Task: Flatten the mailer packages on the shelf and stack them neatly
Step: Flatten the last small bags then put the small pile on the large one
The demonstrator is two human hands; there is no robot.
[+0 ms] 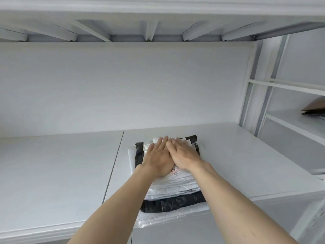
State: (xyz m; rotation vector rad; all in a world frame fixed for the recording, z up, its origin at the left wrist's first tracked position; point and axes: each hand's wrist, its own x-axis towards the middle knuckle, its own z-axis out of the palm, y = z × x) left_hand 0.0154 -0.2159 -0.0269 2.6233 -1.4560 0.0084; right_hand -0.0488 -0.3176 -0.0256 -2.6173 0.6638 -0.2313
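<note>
Left hand [158,158] and right hand [182,154] lie flat, fingers straight, side by side, pressing on top of the stack of mailers [172,196]. Stack of white and black bags sits on the white shelf [58,166], at its front edge.

One stack of mailer packages [173,194] sits on the shelf [237,155]. At least two black mailers [173,202] show in it, among several white mailers [168,190] too tightly layered to count exactly. Two hands lie on top: left hand [157,158], right hand [182,154]. One brown item [314,107] lies on the neighbouring shelf.
</note>
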